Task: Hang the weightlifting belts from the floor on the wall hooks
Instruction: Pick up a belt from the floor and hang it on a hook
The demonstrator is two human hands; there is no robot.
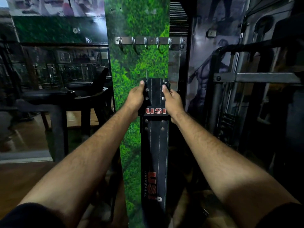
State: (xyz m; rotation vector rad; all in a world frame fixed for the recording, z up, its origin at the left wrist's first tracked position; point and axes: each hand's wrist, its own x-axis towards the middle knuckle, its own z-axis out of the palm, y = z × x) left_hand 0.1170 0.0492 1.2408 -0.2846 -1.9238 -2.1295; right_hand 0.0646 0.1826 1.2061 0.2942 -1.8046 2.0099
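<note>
A black leather weightlifting belt [154, 145] with red USI lettering hangs straight down in front of a green grass-patterned wall panel [138, 66]. My left hand [136, 97] grips the belt's top end on its left edge and my right hand [172, 99] grips the right edge. A metal hook rail [150, 41] with several empty hooks is fixed to the panel, well above the belt's top. The belt's lower end reaches down between my forearms.
Dark benches and a table [69, 94] stand to the left in front of a mirrored wall. A grey gym machine frame [256, 78] stands to the right. A poster of a muscular figure [204, 79] covers the wall beside the panel.
</note>
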